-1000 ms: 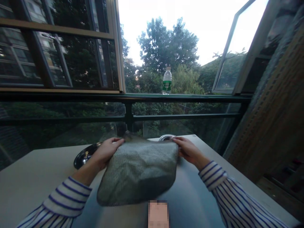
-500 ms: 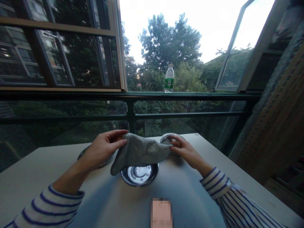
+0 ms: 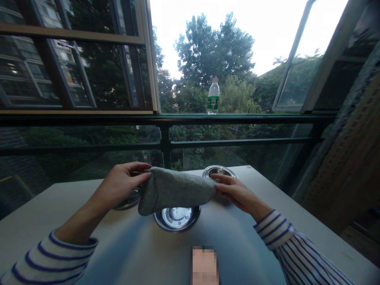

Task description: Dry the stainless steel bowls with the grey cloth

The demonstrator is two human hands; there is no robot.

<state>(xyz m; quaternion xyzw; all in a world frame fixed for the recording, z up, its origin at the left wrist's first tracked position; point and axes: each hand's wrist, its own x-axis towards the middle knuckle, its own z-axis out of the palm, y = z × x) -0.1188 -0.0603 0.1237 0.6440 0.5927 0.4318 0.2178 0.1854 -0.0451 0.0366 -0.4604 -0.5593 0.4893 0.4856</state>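
Note:
A grey cloth (image 3: 175, 190) hangs folded between my two hands above the table. My left hand (image 3: 120, 186) pinches its left end, fingers closed on the fabric. My right hand (image 3: 236, 192) grips its right end. Right under the cloth sits a shiny steel bowl (image 3: 177, 217) on the pale table (image 3: 44, 221). A second steel bowl (image 3: 219, 171) stands behind my right hand. A third steel dish (image 3: 129, 201) lies partly hidden under my left hand.
A dark metal railing (image 3: 166, 138) with glass panels runs along the table's far edge. A clear plastic water bottle (image 3: 213, 96) with a green label stands on the top rail. Window frames rise left and right; a brick wall is at the right.
The cloth was spread wide in front of me, hiding the middle bowl. It has since been folded away into a narrow strip held between both hands, uncovering that bowl.

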